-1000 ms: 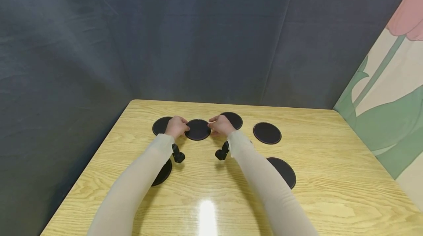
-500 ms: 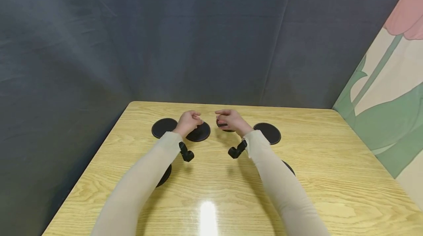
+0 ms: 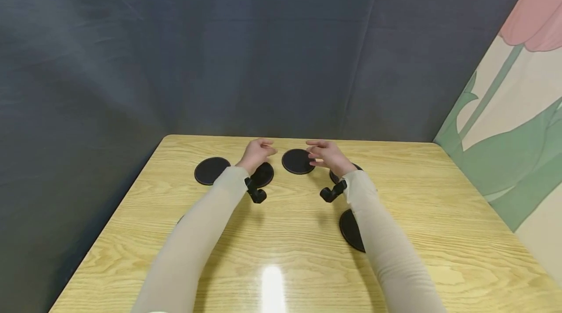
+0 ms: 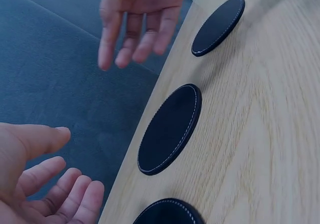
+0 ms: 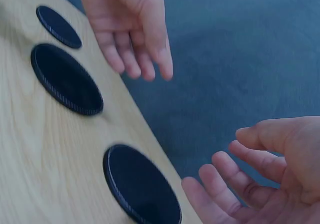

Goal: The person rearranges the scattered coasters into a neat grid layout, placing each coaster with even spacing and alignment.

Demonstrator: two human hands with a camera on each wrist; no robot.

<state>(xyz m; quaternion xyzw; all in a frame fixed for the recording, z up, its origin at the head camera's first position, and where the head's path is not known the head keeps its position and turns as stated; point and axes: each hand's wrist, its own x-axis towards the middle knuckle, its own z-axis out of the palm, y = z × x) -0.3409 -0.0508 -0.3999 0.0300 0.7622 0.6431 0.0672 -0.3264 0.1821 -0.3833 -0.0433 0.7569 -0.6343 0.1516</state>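
My left hand (image 3: 257, 153) hovers above a round black coaster (image 3: 264, 175), partly covering it. My right hand (image 3: 328, 154) is over the table between the back-middle coaster (image 3: 295, 162) and another coaster (image 3: 334, 176) that its wrist and sleeve partly hide. Both hands hold nothing; the palms face each other with fingers loosely extended. In the left wrist view, a coaster (image 4: 170, 129) with pale edge stitching lies flat, apart from the left fingers (image 4: 85, 204). The right wrist view likewise shows a coaster (image 5: 142, 186) beside the right fingers (image 5: 220, 174), with a gap between.
A further coaster (image 3: 211, 170) lies at the left, and one more (image 3: 352, 231) is partly under the right sleeve. Just a sliver of another shows by the left sleeve. The wooden table (image 3: 272, 235) ends at a dark cloth (image 3: 263, 59) behind it.
Both hands have left the sides of the coaster left of middle and shifted right and slightly back. They passed over the back-middle coaster, and the gap between them is wider.
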